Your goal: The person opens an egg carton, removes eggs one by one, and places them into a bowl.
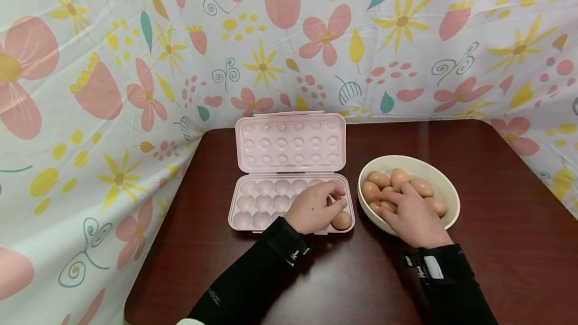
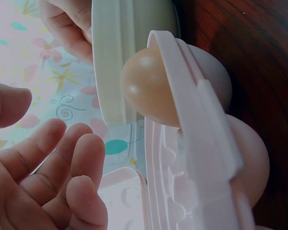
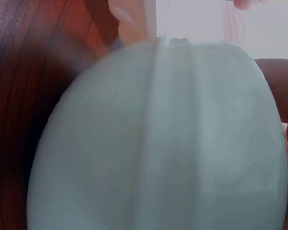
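Observation:
A pink egg tray with rounded cups lies with its lid raised behind it. One brown egg sits in its near right corner cup, also seen as an egg in the left wrist view. Over the right side of the tray hovers my left hand, its fingers loosely bent and holding nothing. My right hand reaches into a cream bowl, fingers spread over several brown eggs. An egg shows between its thumb and index finger; whether they press on it is unclear.
A dark reddish wooden table carries the tray and the bowl, which stand side by side. Behind the table and along its left side hangs a white floral cloth. Black bands circle both wrists.

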`<state>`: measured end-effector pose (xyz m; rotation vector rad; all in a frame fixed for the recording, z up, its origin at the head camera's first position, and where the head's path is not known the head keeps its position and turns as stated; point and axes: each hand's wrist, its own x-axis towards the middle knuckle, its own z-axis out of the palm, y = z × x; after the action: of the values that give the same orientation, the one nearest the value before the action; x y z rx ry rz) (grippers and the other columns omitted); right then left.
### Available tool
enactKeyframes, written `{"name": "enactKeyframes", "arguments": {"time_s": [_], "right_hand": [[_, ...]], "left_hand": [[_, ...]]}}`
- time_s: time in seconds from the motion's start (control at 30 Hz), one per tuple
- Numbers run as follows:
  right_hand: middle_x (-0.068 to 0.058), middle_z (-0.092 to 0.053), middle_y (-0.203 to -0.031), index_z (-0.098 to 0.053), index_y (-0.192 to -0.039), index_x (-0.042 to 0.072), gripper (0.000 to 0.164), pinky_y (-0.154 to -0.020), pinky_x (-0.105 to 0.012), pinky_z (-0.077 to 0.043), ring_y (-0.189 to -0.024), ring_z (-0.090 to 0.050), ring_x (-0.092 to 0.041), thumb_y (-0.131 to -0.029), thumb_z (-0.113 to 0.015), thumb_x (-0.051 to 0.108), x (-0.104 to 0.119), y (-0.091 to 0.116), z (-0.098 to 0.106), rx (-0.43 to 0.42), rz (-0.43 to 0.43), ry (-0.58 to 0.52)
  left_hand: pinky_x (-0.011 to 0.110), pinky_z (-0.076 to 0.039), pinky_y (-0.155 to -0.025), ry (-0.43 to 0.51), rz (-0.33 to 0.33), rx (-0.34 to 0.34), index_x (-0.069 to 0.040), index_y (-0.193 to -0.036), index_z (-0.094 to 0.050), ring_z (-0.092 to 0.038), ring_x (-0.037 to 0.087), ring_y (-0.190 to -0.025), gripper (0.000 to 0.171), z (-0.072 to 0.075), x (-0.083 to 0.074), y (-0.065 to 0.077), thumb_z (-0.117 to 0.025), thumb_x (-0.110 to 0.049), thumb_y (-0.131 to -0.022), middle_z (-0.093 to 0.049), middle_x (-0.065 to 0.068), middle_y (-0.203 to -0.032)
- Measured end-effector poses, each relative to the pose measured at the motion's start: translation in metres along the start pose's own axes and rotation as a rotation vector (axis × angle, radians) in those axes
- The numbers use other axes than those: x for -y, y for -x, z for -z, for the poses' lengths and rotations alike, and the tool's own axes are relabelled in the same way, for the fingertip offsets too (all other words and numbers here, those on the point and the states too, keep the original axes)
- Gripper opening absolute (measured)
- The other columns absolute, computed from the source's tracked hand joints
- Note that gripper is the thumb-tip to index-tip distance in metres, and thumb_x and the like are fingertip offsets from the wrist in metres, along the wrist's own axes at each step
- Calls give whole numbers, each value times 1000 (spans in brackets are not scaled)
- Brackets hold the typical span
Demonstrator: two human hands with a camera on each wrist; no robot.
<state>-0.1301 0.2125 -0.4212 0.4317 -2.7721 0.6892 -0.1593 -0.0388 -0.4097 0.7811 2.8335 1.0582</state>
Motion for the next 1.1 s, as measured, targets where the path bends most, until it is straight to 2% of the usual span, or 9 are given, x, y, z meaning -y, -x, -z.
{"name": "enactKeyframes", "arguments": {"time_s": [0.17, 0.3, 0.4, 0.5, 0.7, 0.83, 0.93, 1.1], "right_hand": [[-10, -68, -115, -73, -111, 18, 21, -77, -51, -48, -108, -56, -29, -92, -66, 19, -10, 1, 6, 56, -83, 28], [-6, -70, -113, -70, -112, 21, 23, -70, -46, -49, -96, -64, -27, -90, -65, 20, -14, -2, 8, 110, -142, 18], [-4, -72, -113, -71, -113, 23, 26, -65, -44, -48, -92, -65, -27, -87, -66, 19, -14, -4, 9, 121, -170, 7], [-5, -72, -112, -72, -115, 22, 30, -67, -45, -47, -100, -60, -29, -86, -66, 17, -15, -3, 9, 95, -166, 4], [-7, -72, -104, -74, -111, 19, 27, -86, -50, -41, -106, -53, -31, -84, -73, 20, -14, -2, 9, -13, -86, 8], [-13, -68, -107, -73, -111, 16, 29, -94, -51, -37, -111, -52, -36, -84, -75, 23, -11, -3, 9, -25, -73, 2], [-18, -67, -116, -71, -119, 16, 34, -97, -53, -37, -117, -52, -39, -85, -71, 22, -8, -4, 10, -30, -65, 3], [-15, -68, -125, -66, -133, 23, 47, -99, -51, -36, -119, -56, -36, -86, -71, 22, 2, -7, 9, -75, -12, -23]], "left_hand": [[14, -47, -73, -15, 12, 9, -25, -111, -71, -65, 2, -91, 20, 0, 0, 1, -60, -33, -95, -71, -12, -98], [15, -47, -72, -20, 13, 22, -25, -110, -70, -63, 2, -90, 19, 0, 0, 2, -60, -34, -96, -72, -12, -97], [16, -47, -73, -19, 12, 28, -25, -111, -70, -63, 2, -90, 20, 0, 0, 3, -60, -34, -96, -72, -12, -97], [16, -47, -73, -21, 15, 28, -24, -110, -70, -63, 2, -90, 19, 0, 0, 2, -61, -34, -96, -72, -13, -98], [17, -47, -74, -38, 30, 24, -25, -110, -71, -66, 4, -90, 19, 1, 1, 2, -61, -35, -96, -71, -14, -99], [18, -46, -71, -53, 39, 32, -27, -110, -71, -63, 0, -84, 20, 1, 1, 3, -60, -36, -96, -70, -15, -99], [19, -46, -70, -66, 42, 38, -28, -110, -71, -62, -2, -82, 20, 0, 1, 4, -60, -37, -96, -70, -15, -99], [19, -49, -73, -91, 42, 63, -27, -114, -70, -65, 1, -89, 25, -2, 0, 5, -62, -38, -94, -70, -13, -104]]}}
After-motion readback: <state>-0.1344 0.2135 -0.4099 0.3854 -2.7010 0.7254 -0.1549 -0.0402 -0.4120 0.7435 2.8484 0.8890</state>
